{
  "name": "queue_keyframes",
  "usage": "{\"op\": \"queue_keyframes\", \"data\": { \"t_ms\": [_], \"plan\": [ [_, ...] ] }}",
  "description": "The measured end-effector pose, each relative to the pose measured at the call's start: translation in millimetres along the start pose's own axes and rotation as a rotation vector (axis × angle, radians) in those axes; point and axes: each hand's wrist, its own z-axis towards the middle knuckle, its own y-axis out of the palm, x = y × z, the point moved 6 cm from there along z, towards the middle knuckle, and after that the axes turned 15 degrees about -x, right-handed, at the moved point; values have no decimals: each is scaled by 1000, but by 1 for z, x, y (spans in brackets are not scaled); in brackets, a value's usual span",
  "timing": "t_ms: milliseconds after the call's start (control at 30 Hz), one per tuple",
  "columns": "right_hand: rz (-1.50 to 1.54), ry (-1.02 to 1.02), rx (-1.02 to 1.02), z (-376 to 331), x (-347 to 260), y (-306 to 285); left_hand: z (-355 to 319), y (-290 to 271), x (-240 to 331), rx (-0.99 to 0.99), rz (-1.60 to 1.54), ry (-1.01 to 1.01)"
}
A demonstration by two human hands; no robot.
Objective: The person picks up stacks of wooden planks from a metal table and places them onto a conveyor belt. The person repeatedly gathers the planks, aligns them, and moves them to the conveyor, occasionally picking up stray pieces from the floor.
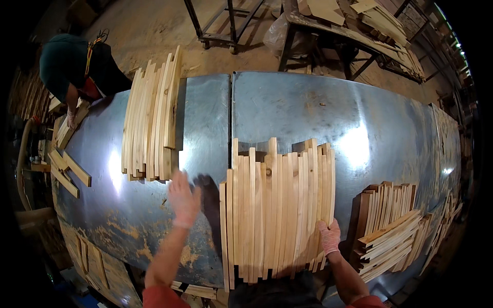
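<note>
A wide row of pale wooden strips [277, 205] stands side by side on the metal table in front of me, their ends uneven. At the near right edge of this row my right hand [329, 237], in a pinkish work glove, is closed on the outer strips. My left hand [184, 199], gloved alike, is raised over the table with its fingers stretched out and holds nothing. Just beyond its fingertips lies a second bundle of wooden strips [149, 120], reaching over the table's far edge. Whether the fingertips touch that bundle, I cannot tell.
The metal table [303, 108] has a seam and patches of sawdust. More strips [390, 231] are piled at the right, some lying crosswise. Short wood pieces [69, 172] lie at the left, where a co-worker [77, 66] bends over wood. Behind stand a wheeled metal frame [218, 37] and a workbench [339, 28].
</note>
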Motion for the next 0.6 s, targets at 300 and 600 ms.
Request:
{"op": "queue_keyframes", "data": {
  "t_ms": [300, 600],
  "plan": [
    [106, -76, 24, 1, -1, 6, 170, 11, -104, -44, 717, -219],
    [107, -84, 42, -4, -9, 8, 194, -11, -61, -228, 443, -289]
  ]
}}
